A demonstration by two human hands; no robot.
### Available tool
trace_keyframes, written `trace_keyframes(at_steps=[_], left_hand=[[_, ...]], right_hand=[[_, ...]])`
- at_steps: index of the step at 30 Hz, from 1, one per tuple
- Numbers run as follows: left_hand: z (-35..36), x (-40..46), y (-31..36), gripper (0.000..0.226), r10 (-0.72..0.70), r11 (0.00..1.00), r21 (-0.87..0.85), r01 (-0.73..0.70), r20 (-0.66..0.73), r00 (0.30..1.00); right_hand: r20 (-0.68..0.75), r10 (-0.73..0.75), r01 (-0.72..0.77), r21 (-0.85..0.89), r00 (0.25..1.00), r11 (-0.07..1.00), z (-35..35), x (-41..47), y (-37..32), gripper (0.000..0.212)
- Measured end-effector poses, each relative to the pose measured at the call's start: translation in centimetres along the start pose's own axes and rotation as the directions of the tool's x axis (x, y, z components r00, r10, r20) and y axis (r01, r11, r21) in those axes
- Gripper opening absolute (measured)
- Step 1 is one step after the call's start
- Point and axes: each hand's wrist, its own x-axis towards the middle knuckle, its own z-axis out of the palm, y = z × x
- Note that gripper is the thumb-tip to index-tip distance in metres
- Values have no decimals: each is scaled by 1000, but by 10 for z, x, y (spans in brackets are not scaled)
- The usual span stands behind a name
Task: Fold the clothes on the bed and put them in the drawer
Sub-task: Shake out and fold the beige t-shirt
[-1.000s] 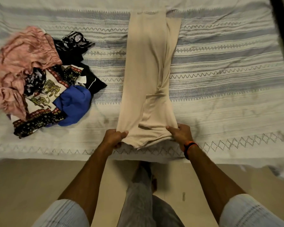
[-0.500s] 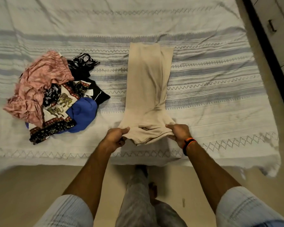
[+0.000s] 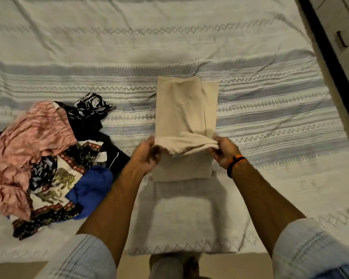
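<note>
A beige garment (image 3: pixel 181 109) lies lengthwise on the bed (image 3: pixel 270 137), its near end lifted and doubled over above the part lying flat. My left hand (image 3: pixel 147 154) pinches the left corner of that raised end. My right hand (image 3: pixel 223 151), with a dark band on the wrist, pinches the right corner. Both hands hold the cloth a little above the bed. A heap of unfolded clothes sits at the left: a pink garment (image 3: pixel 26 141), a blue one (image 3: pixel 91 188), an elephant-print cloth (image 3: pixel 58 184) and black pieces (image 3: pixel 89 113).
The bed's striped cover reaches across the whole view, its near edge low in the frame over a tan floor. At the far right runs a dark strip (image 3: pixel 328 57) beside a pale cabinet front with a handle (image 3: pixel 341 39). My legs show below the edge.
Both hands have lifted the garment's near end and carried it away from me over the rest, halving its length. The view has shifted closer over the bed.
</note>
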Motion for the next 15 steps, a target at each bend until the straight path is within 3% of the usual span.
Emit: trace_keyframes(at_steps=[2,3,5,6,7,8,10,11,13,15], left_hand=[[12,17,16,35,79,994,-73,-75,48,996],[16,25,19,36,116,993,-27,-115,35,993],[15,42,13,43,178,954,247,-170,-12,984],[11,51,5,54,223,874,442,-200,0,975],[6,60,-3,65,261,723,651,-232,54,964],[0,65,-12,74,278,491,831,-260,134,951],[-8,75,-30,87,254,-19,955,-295,290,923],[-12,77,-39,94,222,-189,931,-313,351,909],[-18,82,-57,107,170,-414,855,-313,411,896],[-21,86,-73,115,151,-534,799,-276,411,899]], right_hand=[[65,-21,16,75,998,997,14,17,-11,22],[76,-34,31,47,997,998,18,26,-11,25],[49,-130,138,-241,990,961,24,36,0,34],[64,-220,223,-477,973,850,24,40,8,44],[141,-295,307,-692,945,654,23,42,16,54],[265,-310,378,-834,913,401,23,40,24,60],[498,-234,486,-867,835,-113,19,42,40,71],[571,-186,511,-810,800,-289,17,45,48,79],[603,-97,499,-730,792,-467,12,52,65,101],[588,-39,491,-708,808,-508,4,58,79,117]])
